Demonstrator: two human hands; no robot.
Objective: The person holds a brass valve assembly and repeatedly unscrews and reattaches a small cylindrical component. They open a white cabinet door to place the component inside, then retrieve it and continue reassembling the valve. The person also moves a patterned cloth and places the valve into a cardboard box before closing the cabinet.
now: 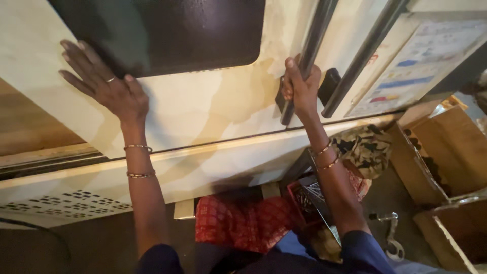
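A cream sliding machine door with a dark window fills the upper view. My left hand lies flat and spread against the door at the window's lower left corner, a ring on one finger. My right hand is closed around a black vertical handle bar on the door's right edge. Thin bangles sit on both wrists. A second dark bar runs beside the first.
A printed chart hangs on the panel at right. Below are a cream base with vent slots, red patterned cloth, a red tray of small metal parts, a camouflage bag and cardboard boxes.
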